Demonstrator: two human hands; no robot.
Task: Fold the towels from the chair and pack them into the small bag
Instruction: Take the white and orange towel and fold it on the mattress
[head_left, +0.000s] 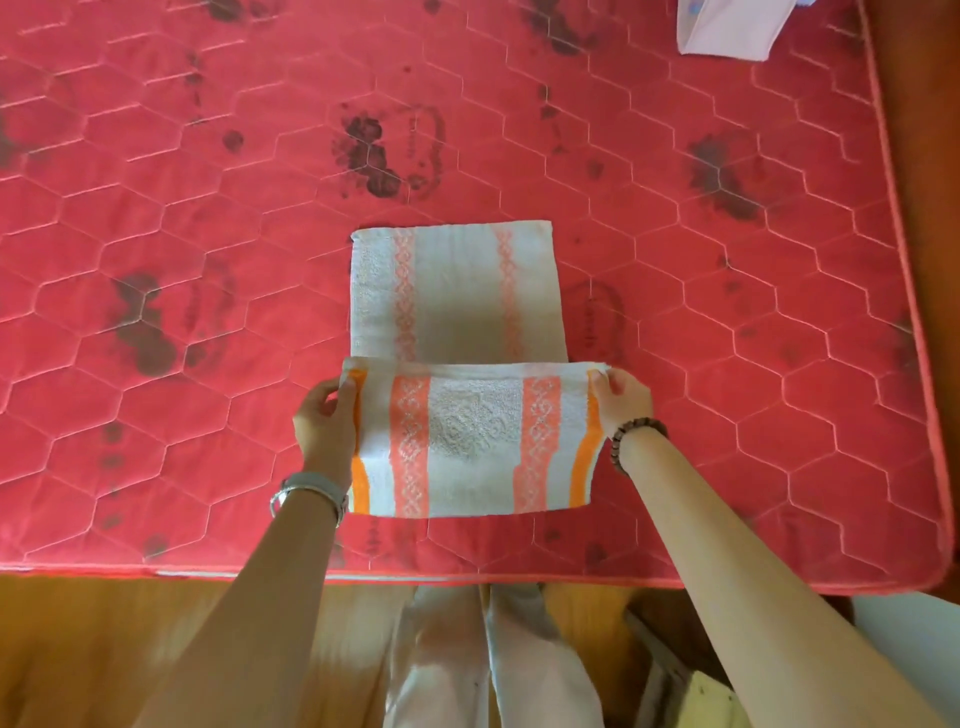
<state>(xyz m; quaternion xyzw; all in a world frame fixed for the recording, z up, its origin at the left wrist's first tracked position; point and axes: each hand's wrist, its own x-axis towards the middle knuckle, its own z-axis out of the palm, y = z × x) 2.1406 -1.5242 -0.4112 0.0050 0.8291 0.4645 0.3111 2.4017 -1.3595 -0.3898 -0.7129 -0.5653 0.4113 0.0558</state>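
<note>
Our left hand (324, 421) and right hand (626, 402) each pinch a corner of the white, orange-striped towel (467, 415) at six o'clock on the red quilted mattress (208, 260), and we should bring both corners evenly toward twelve o'clock.

One towel (457, 415) lies on one red mattress (208, 260). Two hands are in view: one left hand (324, 421) and one right hand (626, 397). There are two wristbands, one silver band (309, 493) on the left and one bead bracelet (636, 436) on the right. One white item (732, 26) sits far right.
</note>
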